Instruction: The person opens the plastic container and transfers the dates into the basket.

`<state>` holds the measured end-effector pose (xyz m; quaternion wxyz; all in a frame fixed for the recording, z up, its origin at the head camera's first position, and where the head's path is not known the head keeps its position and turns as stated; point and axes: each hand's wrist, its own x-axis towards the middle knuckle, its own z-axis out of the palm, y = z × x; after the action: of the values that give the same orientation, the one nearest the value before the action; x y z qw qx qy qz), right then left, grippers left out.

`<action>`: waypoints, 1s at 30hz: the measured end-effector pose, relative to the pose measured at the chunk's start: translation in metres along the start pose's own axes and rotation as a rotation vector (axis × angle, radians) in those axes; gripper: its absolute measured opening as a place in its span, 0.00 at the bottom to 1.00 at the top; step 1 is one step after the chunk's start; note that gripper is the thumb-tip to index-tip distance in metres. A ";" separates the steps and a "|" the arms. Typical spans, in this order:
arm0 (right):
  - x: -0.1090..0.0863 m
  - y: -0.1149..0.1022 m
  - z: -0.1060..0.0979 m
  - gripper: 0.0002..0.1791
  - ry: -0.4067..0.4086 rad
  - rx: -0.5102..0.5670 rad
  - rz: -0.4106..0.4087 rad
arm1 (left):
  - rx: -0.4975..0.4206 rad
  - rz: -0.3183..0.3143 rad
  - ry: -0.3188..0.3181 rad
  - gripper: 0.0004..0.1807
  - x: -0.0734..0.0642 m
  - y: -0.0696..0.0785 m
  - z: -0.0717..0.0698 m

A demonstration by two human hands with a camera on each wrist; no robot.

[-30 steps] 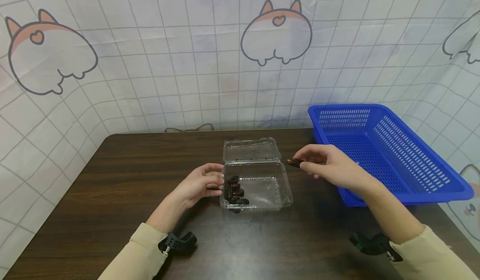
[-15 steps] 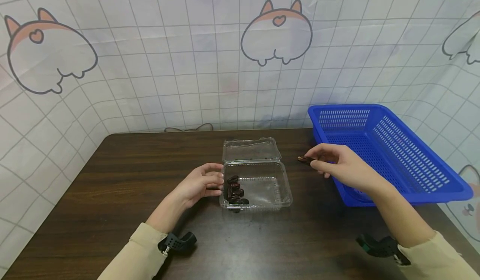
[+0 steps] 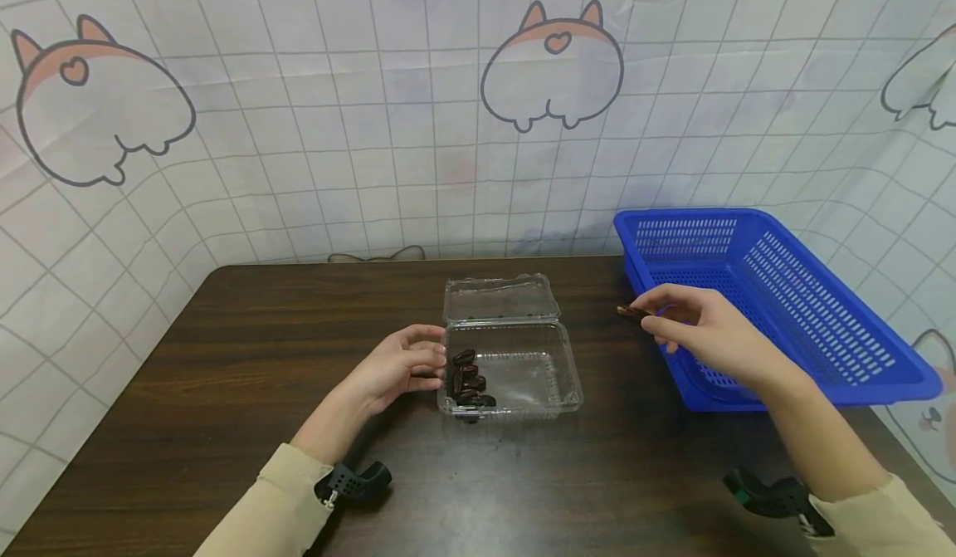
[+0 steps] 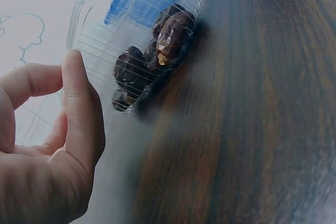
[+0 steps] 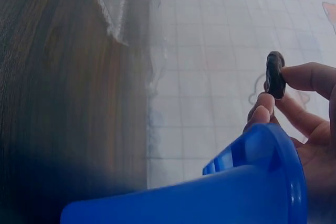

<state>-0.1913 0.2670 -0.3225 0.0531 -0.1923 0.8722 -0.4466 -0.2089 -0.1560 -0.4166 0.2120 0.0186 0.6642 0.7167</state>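
Note:
A clear plastic clamshell box [image 3: 523,378] lies with its lid folded back on the table. Several dark brown dates [image 3: 468,383] are grouped along its left side; in the left wrist view these dates [image 4: 176,32] look wrinkled and glossy through the clear wall. My left hand [image 3: 399,366] rests its relaxed fingers against the box's left wall. Between thumb and fingertips, my right hand [image 3: 705,329] pinches one date [image 5: 274,74], held in the air right of the box. That hand is at the left rim of a blue plastic basket [image 3: 792,283].
The basket stands at the table's right side, its slotted walls rising above the dark wooden table [image 3: 299,324]. Part of its floor is hidden by my right hand and forearm. A white gridded cloth backdrop [image 3: 336,125] closes off the back and sides.
My right hand has moved rightward, away from the box and closer over the basket's left rim, carrying the date. The left hand and the box stay where they were.

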 end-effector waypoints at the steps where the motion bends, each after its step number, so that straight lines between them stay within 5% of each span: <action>1: -0.001 0.000 -0.001 0.15 0.002 -0.001 0.002 | 0.000 0.000 0.001 0.27 0.000 0.000 0.000; 30: -0.018 0.022 -0.023 0.18 0.089 -0.073 0.047 | -0.002 0.002 -0.006 0.28 0.002 -0.001 -0.002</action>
<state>-0.1872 0.3027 -0.3279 0.0175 -0.1536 0.8937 -0.4212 -0.2109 -0.1569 -0.4185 0.2132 0.0210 0.6629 0.7174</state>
